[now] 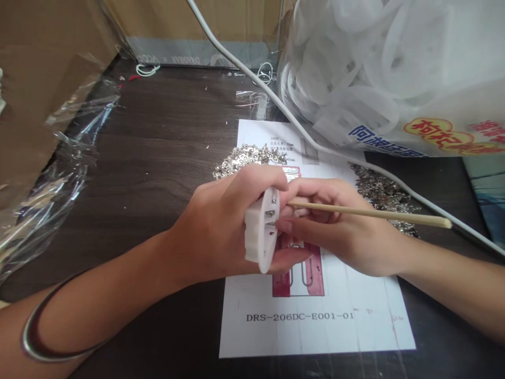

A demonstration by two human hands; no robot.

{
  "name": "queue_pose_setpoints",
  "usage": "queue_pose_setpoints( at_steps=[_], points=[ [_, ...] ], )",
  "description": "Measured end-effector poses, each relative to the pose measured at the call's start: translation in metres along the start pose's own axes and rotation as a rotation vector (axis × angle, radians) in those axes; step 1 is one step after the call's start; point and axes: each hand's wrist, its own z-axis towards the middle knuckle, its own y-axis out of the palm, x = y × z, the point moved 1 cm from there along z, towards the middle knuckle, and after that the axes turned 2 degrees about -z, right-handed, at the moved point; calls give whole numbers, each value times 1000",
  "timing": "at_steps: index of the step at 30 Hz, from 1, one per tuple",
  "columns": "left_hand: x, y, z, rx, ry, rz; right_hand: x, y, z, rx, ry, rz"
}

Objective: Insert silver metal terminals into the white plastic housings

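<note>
My left hand (pixel 232 216) is closed around a white plastic housing (pixel 256 237), tilted on edge above the printed sheet. Small metal contacts sit in the slots of its face. My right hand (pixel 335 226) grips a thin wooden stick (pixel 371 211) that points out to the right past the wrist. The right thumb and fingertips reach the face of the housing; whether they also hold a small metal part there is hidden. Behind my left hand lies a heap of small shiny metal pieces (pixel 252 156).
A printed paper sheet (pixel 315 331) lies under my hands. Darker metal parts (pixel 382 195) are piled at the right. A clear bag of white plastic parts (pixel 355 68) stands back right, with a white cable (pixel 252 73) crossing in front. Crumpled plastic wrap (pixel 59 173) lines the left edge.
</note>
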Motion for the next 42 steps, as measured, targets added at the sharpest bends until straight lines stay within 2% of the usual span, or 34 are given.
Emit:
queue_pose_setpoints(
  at_steps=[15, 23, 30, 36, 39, 42],
  points=[
    [0, 0, 0, 48, 14, 37, 0, 2, 0, 43, 7, 24],
    [-2, -1, -1, 66, 80, 142, 0, -4, 2, -10, 7, 46],
    [-4, -2, 1, 50, 63, 137, 2, -4, 1, -29, -10, 57],
    [-2, 2, 2, 64, 24, 43, -4, 1, 3, -61, 59, 141],
    [1, 5, 2, 48, 65, 71, 0, 0, 5, -92, 11, 194],
    [0, 6, 2, 38, 83, 84, 7, -5, 7, -109, -101, 261]
  ],
)
